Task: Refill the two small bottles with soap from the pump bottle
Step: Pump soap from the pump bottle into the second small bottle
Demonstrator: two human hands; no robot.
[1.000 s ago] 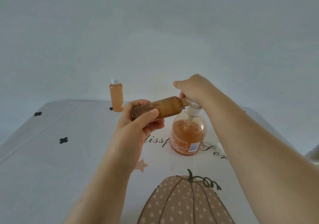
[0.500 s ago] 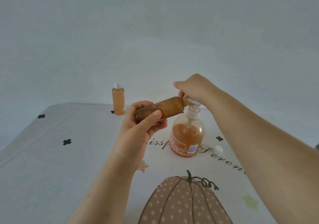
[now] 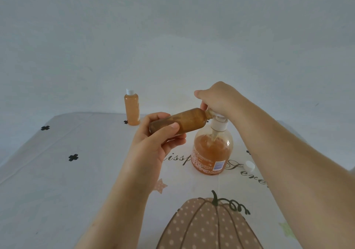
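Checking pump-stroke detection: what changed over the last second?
The right hand eased up slightly on the pump bottle; more white neck shows. The left hand still holds the small bottle at the spout. The capped bottle and loose cap stayed put.

Pump bottle [image 3: 211, 152] upright at centre of bench [image 3: 57, 172], part full. Uncapped small bottle [image 3: 178, 123] near-horizontal, mouth at pump spout. Capped small bottle [image 3: 132, 110], full, upright by far edge.
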